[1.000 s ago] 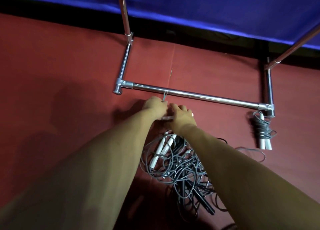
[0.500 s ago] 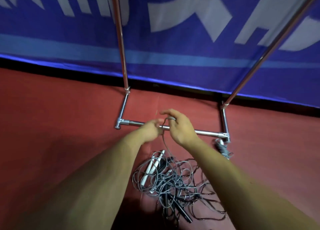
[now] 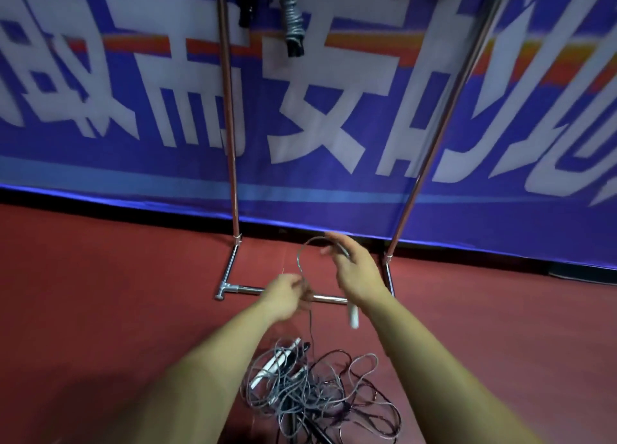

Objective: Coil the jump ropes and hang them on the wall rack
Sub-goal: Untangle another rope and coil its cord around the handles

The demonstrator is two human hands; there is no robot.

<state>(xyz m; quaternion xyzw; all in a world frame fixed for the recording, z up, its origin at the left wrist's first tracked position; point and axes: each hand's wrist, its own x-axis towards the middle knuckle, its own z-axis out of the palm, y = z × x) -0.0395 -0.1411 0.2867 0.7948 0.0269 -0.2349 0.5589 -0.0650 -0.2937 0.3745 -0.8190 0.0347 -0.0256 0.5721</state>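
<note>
Holding one rope [image 3: 299,258], the right hand [image 3: 355,271] curls loosely round its handle [image 3: 353,316]; the left hand [image 3: 285,295], at its 8 o'clock, pinches the cord. Pile [image 3: 300,390] lies at 6 o'clock, rack [image 3: 230,143] behind. Banner [image 3: 133,166] shows blurred Chinese characters, "女" legible.

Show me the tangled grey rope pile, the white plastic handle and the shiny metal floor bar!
Tangled grey rope pile [image 3: 314,387]: head view, its middle.
White plastic handle [image 3: 354,316]: head view, lower end.
Shiny metal floor bar [image 3: 250,289]: head view, left stretch.
</note>
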